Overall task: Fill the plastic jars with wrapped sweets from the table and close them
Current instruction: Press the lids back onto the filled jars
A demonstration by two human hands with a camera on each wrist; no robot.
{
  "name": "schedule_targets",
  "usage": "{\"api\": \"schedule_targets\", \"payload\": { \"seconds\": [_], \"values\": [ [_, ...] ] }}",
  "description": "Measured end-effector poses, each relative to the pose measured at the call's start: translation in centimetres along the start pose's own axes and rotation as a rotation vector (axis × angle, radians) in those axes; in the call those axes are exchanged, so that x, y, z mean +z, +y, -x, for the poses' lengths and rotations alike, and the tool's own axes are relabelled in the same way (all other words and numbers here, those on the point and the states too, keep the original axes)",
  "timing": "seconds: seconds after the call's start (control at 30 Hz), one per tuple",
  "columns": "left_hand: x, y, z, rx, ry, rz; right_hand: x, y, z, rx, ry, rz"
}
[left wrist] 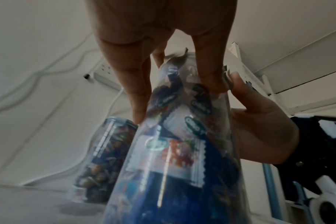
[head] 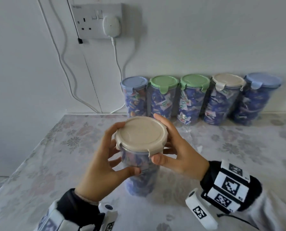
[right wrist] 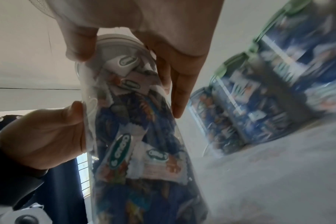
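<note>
Brimming jar [head: 139, 170] of wrapped sweets [right wrist: 136, 151]

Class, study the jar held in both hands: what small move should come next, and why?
Probably press down the beige lid's front clip: the right hand's thumb rests there, the left hand steadies the sweet-filled jar, and five closed jars stand behind.

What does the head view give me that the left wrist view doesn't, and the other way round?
Only the head view shows the beige lid from above, seated on the jar, the full row of five closed jars against the wall, and the wall socket.
Only the left wrist view shows the sweet wrappers close up through the jar wall, packed up to the top.
Both show the left hand and right hand gripping the jar near its top, and the blue-lidded jar behind it.
</note>
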State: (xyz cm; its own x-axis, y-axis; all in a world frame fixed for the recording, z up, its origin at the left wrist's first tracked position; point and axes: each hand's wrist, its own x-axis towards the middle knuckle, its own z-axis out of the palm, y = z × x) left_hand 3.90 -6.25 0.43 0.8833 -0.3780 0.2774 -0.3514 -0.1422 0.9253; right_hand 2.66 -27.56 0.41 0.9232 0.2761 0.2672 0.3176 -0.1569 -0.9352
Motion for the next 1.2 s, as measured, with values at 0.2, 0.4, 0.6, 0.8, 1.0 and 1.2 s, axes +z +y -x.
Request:
{"api": "schedule_targets", "payload": {
  "seconds": [0.2,0.4,0.6,0.8,1.0,1.2],
  "values": [
    [8.8,0.6,-3.7,0.022,-0.093,0.093,-7.7,0.5,5.0,0.026,0.183,0.054],
    [18.9,1.5,-7.4,0.064,-0.214,0.154,-15.3,1.3,10.9,0.052,0.382,0.022],
    [28.9,3.0,-10.1,0.099,-0.283,0.196,-22.6,1.8,15.9,0.057,0.514,0.082],
    [37.2,3.7,-13.2,0.163,-0.265,0.174,-28.8,2.3,17.9,0.111,0.687,0.176],
    [43.7,4.1,-17.6,0.168,-0.219,0.125,-34.1,3.8,17.4,0.186,0.878,0.128],
    [48.1,4.0,-22.7,0.155,-0.156,0.014,-39.8,5.6,14.0,0.195,0.923,0.049]
  ]
}}
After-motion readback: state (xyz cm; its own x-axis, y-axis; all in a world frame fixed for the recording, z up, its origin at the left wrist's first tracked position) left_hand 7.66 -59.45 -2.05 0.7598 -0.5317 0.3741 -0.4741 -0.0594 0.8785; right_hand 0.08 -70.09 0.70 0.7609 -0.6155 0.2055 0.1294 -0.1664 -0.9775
